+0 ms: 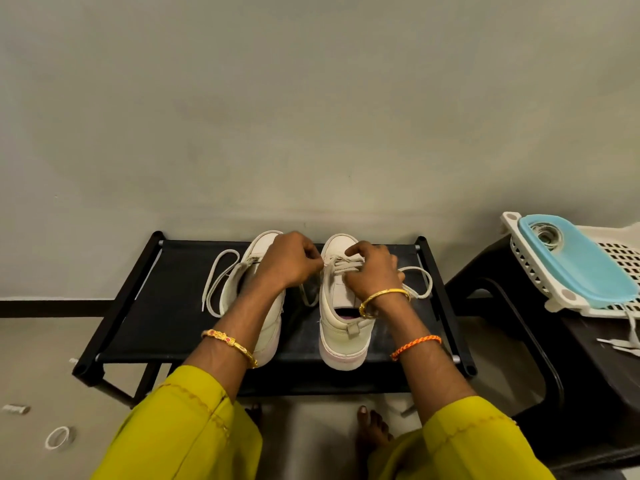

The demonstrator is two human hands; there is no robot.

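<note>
Two cream sneakers stand side by side on a black shoe rack [145,327], toes toward the wall. My left hand [289,259] reaches across the left sneaker [268,336] and pinches the lace at the left edge of the right sneaker [341,327]. My right hand [372,271] lies over the right sneaker's lacing, fingers curled on its cream lace [341,263]. A loose lace end [420,282] loops out past my right wrist. The left sneaker's lace [216,285] trails loose on the rack.
A grey wall rises right behind the rack. A dark plastic stool [519,306] at the right carries a white perforated basket [616,258] with a blue lid [578,261] on it. A white tape ring [59,437] and small bits lie on the floor at the left. My bare feet [372,431] stand below the rack.
</note>
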